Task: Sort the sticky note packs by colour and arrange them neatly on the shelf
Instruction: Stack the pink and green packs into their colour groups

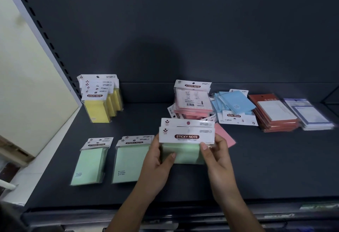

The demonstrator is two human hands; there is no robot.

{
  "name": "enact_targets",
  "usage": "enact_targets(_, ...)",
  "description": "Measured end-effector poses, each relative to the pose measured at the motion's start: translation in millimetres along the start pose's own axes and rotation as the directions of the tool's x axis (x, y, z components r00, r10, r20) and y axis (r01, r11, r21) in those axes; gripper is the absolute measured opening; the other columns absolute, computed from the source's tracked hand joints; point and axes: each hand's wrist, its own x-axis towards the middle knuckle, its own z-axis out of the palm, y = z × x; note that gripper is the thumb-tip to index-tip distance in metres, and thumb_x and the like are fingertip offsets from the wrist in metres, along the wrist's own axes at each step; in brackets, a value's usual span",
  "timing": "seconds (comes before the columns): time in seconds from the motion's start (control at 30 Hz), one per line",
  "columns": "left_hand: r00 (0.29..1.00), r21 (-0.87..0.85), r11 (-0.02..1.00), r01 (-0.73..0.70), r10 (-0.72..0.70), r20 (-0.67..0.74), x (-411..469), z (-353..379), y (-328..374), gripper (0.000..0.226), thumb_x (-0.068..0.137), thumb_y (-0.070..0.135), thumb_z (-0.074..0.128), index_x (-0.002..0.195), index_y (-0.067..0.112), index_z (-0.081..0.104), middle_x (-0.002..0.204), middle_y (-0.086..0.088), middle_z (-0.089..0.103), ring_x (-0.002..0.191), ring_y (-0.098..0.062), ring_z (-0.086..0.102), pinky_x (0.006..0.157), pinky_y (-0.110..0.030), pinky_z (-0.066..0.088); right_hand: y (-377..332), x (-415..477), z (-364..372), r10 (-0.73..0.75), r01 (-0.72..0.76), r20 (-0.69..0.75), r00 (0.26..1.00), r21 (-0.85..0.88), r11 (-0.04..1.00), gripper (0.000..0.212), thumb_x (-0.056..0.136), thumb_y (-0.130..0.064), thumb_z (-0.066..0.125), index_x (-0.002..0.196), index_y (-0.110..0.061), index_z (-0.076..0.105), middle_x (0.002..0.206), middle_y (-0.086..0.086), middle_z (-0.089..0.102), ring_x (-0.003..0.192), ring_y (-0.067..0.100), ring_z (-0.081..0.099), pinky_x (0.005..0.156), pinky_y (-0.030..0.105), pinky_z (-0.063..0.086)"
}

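Both hands hold up a small stack of green sticky note packs (183, 153) above the middle of the dark shelf (266, 167). My left hand (157, 160) grips its left side with the thumb across the front; my right hand (216, 151) pinches its right edge. Two more green stacks (89, 164) (130, 162) lie flat at the front left. Yellow packs (102, 103) stand upright in a row at the back left. A heap of pink packs (192, 105) sits behind the held stack, and one pink pack (225, 136) lies partly hidden behind my right hand.
Blue packs (234, 107) lie in a loose pile right of the pink ones. Further right sit a red-backed stack (275, 114) and a pale purple-white stack (311, 116). A slotted upright (45, 35) and a cream panel (22, 85) bound the shelf's left end.
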Motion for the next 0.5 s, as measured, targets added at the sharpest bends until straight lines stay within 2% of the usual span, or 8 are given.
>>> enact_targets(0.17,0.996,-0.011,0.998,0.055,-0.055,-0.069,1,11,4,0.068,0.085,-0.014,0.05,0.126,0.039,0.037,0.117,0.023,0.06,0.113,0.005,0.053,0.092,-0.012,0.044,1,0,1,-0.005,0.008,0.054,0.999,-0.047,0.999,0.037,0.088,-0.001,0.052,0.12,-0.02,0.047,0.11,-0.003,0.065,0.102,0.006,0.062,0.079,0.017,0.051)
enact_targets(0.27,0.991,-0.005,0.996,0.094,-0.094,-0.096,-1,16,2,0.067,0.086,-0.008,0.052,0.132,0.037,0.034,0.125,0.017,0.055,0.115,0.004,0.051,0.097,-0.017,0.042,4,3,-5,0.037,-0.033,0.082,0.996,-0.05,0.998,0.042,0.087,0.006,0.052,0.119,-0.021,0.046,0.109,0.0,0.065,0.1,0.008,0.062,0.078,0.017,0.051)
enact_targets(0.33,0.993,0.042,0.996,0.079,-0.075,-0.093,-4,19,1,0.062,0.084,0.003,0.056,0.133,0.034,0.034,0.128,0.017,0.052,0.118,0.006,0.048,0.101,-0.018,0.038,7,2,-10,0.025,-0.014,0.119,0.993,-0.089,0.996,0.045,0.086,0.007,0.057,0.119,-0.021,0.045,0.108,-0.002,0.066,0.1,0.005,0.062,0.08,0.017,0.05)
enact_targets(0.37,0.994,0.076,0.995,0.057,-0.05,-0.094,-5,19,0,0.058,0.083,0.008,0.056,0.13,0.035,0.035,0.126,0.02,0.051,0.116,0.011,0.046,0.099,-0.011,0.036,8,2,-13,0.017,0.002,0.143,0.99,-0.127,0.992,0.046,0.084,0.004,0.058,0.12,-0.022,0.045,0.108,-0.004,0.067,0.102,0.004,0.061,0.082,0.017,0.05)
enact_targets(0.43,0.996,0.19,0.982,0.005,0.012,-0.088,-6,19,3,0.055,0.087,0.008,0.057,0.126,0.036,0.033,0.124,0.027,0.044,0.113,0.022,0.039,0.093,0.001,0.03,8,1,-18,0.006,0.035,0.185,0.983,-0.219,0.975,0.048,0.085,0.002,0.058,0.121,-0.025,0.043,0.113,-0.011,0.065,0.109,0.007,0.059,0.089,0.02,0.049)
enact_targets(0.5,0.996,0.3,0.953,-0.045,0.065,-0.056,-5,15,7,0.053,0.09,0.006,0.056,0.127,0.036,0.033,0.124,0.028,0.044,0.113,0.02,0.039,0.094,-0.001,0.031,3,3,-22,-0.022,0.084,0.213,0.977,-0.283,0.955,0.048,0.085,-0.001,0.058,0.123,-0.027,0.043,0.117,-0.013,0.063,0.112,0.009,0.058,0.092,0.024,0.048)
